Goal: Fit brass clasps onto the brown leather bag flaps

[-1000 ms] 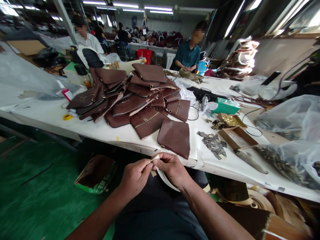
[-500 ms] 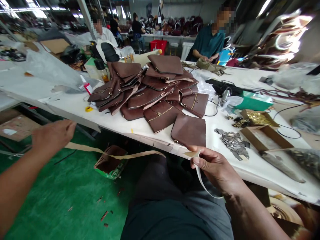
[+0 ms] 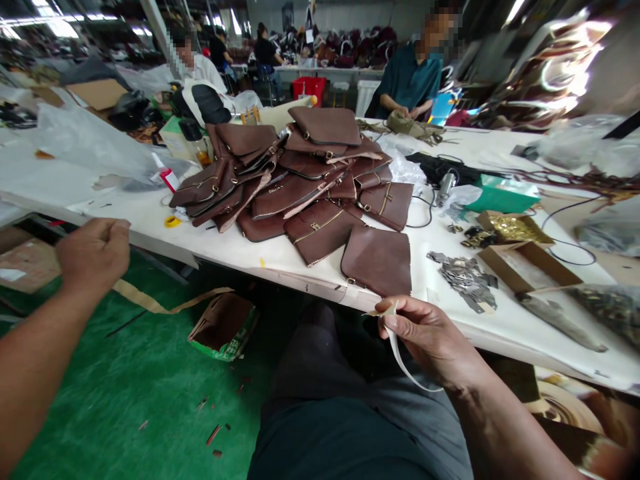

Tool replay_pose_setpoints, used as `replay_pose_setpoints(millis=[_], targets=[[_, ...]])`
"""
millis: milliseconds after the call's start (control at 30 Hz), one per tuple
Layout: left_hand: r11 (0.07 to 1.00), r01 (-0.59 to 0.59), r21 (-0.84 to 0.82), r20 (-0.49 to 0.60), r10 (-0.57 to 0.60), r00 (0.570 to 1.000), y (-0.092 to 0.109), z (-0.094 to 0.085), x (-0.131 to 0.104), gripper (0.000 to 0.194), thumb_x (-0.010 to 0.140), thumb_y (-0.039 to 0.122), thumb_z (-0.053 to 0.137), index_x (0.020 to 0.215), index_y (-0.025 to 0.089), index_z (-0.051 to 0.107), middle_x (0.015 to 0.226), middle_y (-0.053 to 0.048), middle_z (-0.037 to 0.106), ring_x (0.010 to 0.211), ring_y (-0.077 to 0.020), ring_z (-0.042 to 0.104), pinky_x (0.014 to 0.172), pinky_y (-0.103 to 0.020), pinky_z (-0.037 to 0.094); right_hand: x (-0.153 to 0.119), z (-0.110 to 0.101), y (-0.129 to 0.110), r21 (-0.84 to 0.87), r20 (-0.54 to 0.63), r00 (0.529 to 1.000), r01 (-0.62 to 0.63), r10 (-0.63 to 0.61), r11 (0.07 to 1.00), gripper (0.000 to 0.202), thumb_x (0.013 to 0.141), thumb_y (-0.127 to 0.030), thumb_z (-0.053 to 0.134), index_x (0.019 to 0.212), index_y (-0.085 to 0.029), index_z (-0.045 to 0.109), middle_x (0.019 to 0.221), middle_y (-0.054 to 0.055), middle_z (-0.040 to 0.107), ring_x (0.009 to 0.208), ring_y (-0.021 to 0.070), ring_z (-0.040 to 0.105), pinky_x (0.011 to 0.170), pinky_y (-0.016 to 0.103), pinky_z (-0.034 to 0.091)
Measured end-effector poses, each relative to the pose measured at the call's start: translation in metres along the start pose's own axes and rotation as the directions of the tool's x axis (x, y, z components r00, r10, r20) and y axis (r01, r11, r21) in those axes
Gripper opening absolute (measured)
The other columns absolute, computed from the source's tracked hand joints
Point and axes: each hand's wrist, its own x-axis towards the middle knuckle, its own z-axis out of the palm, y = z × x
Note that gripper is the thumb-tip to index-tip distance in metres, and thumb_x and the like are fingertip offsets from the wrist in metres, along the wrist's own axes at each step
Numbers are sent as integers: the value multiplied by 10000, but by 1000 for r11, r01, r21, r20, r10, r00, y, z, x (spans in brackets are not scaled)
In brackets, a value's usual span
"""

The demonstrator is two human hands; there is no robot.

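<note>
At the left, my left hand (image 3: 95,253) is closed on one end of a tan strip (image 3: 145,300), whose loose part trails right to above an open box (image 3: 223,327) on the floor. My right hand (image 3: 420,327), low and right of centre at the table's front edge, pinches a pale strip (image 3: 400,357) between thumb and fingers; it curves down below the hand. Just beyond this hand lies a flat brown leather pouch (image 3: 377,260), beside a large heap of brown leather pouches (image 3: 305,180).
On the white table (image 3: 240,257) stand a red-labelled bottle (image 3: 167,175), yellow tape (image 3: 173,221), metal pieces (image 3: 467,283) and a cardboard tray (image 3: 530,267). A person in a teal shirt (image 3: 413,80) works across it. A roll (image 3: 565,407) sits below right.
My left hand has moved left and slightly up, drawing the tan strip's free end leftward. My right hand has hardly moved and still pinches the pale strip. The view has shifted slightly.
</note>
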Motion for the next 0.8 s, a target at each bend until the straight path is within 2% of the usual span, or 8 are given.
replay_pose_setpoints(millis=[100,200,433,533,600,667,700,800], targets=[[993,36,-111,-20,-39,999,5,33,-21,442,1031,408,457,1174,96,734,1053,3,751,997,-141,626,972,-231,445,-1,-3,0,-5,-1,1000,25,-25,1000,322,750,-489,963,857,-223,815,792,42,700,706,183,598,719,352,479],[986,52,-160,-8,-54,998,4,54,-34,454,1053,406,440,1223,98,727,1072,-11,762,956,-140,637,935,-229,476,-1,-6,1,2,-18,999,46,-46,999,319,772,-499,947,820,-223,794,775,34,686,715,180,588,730,349,468],[975,136,-175,110,-117,987,-17,92,-63,432,1061,346,360,1252,123,678,1272,-73,760,1150,-208,663,1031,-300,510,-1,-13,8,36,-29,999,24,-23,999,303,795,-478,936,835,-220,783,787,29,689,723,176,577,737,337,447],[982,112,-150,236,-74,969,-24,108,-86,294,975,332,441,1059,202,691,1106,-57,794,1195,-283,678,1078,-411,520,-6,-17,10,52,-22,999,27,-26,998,328,794,-485,934,823,-204,769,756,27,680,719,175,565,734,330,434],[987,87,-138,305,-42,952,-25,116,-103,196,852,372,552,892,214,660,888,-92,771,1145,-396,706,1073,-552,525,-11,-21,11,73,-3,999,37,-37,997,335,809,-486,924,821,-191,765,741,24,679,714,166,560,736,321,422],[988,75,-133,336,-26,941,-20,125,-120,191,751,409,584,810,232,626,744,-114,709,1059,-511,718,993,-691,530,-16,-28,13,96,0,998,57,-57,994,328,828,-480,912,833,-187,764,741,19,684,714,159,564,744,315,415],[987,50,-150,342,5,940,-14,128,-128,203,749,430,566,812,247,627,749,-118,706,1048,-523,723,982,-699,534,-18,-33,14,105,-11,998,67,-66,992,325,836,-479,908,837,-188,763,744,18,687,716,158,566,747,313,413],[946,-109,-304,379,225,897,26,133,-153,318,819,514,553,1000,291,688,1050,-99,777,1032,-378,772,948,-486,614,-25,-46,19,125,-76,994,83,-74,989,334,843,-494,899,830,-193,753,737,12,684,706,154,556,737,309,405]])
